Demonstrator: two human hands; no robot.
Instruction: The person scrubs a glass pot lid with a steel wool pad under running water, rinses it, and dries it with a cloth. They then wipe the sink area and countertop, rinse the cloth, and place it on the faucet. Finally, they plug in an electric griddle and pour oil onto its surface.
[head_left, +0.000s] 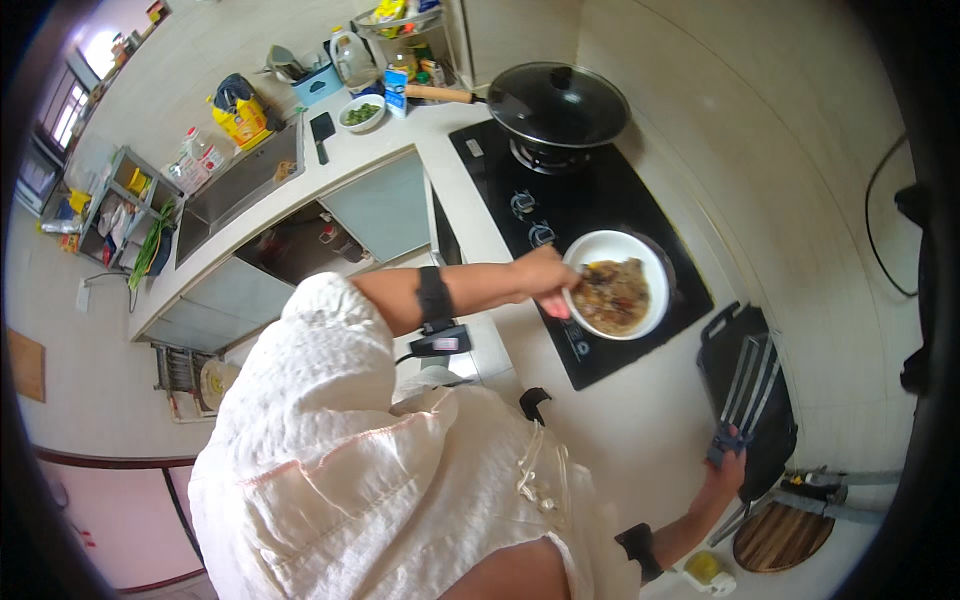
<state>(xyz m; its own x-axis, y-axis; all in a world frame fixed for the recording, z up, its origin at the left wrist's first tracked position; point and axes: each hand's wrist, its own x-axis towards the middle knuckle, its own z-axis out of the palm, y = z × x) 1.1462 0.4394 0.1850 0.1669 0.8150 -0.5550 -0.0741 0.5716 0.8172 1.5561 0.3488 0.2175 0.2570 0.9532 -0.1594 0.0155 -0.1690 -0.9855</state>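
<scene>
My left hand (546, 280) grips the rim of a white bowl (660, 281), held above the front burner of a black gas hob (480, 176). Brown cooked food (611, 296) with pale, dark and reddish bits fills part of the bowl. At lower right, my right hand (726, 465) holds the grey-blue grip of a metal-pronged utensil (750, 375), which looks like tongs. Its prongs lie in front of a black board (772, 420) by the wall; whether they touch it I cannot tell. A lidded black wok (559, 109) sits on the rear burner.
A bowl of chopped greens (363, 113) and a cleaver (322, 136) lie left of the wok's wooden handle (439, 93). Beyond is a steel sink (240, 191). A round wooden board (784, 536) stands at lower right. One under-counter cabinet (292, 244) is open.
</scene>
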